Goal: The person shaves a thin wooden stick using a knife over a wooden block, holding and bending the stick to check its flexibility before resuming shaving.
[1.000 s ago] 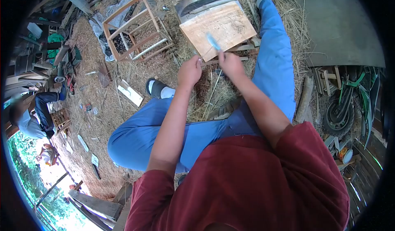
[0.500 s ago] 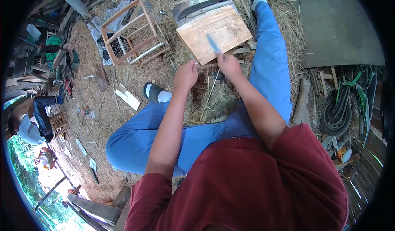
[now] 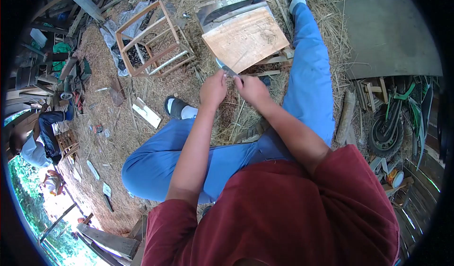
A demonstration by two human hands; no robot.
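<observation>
My right hand [image 3: 252, 89] is closed on the handle of a small knife [image 3: 228, 70], whose blade points up and left across the fingertips of my left hand. My left hand [image 3: 213, 89] is pinched on a thin stick [image 3: 242, 57] that slants up over the board. Just beyond both hands lies a light wooden board [image 3: 250, 36], raised on wood pieces. A large black-handled machete [image 3: 236, 6] rests along the far side of the board.
A wooden frame [image 3: 153, 39] stands at the upper left. White-faced scrap [image 3: 146, 112] lies on the straw-strewn ground. At the right are a grey sheet [image 3: 392, 34] and a motorcycle wheel [image 3: 387, 133]. Another person [image 3: 35, 147] sits at the far left.
My right hand has drawn back and left toward my left hand. The knife blade has swung from over the board to beside the left fingertips.
</observation>
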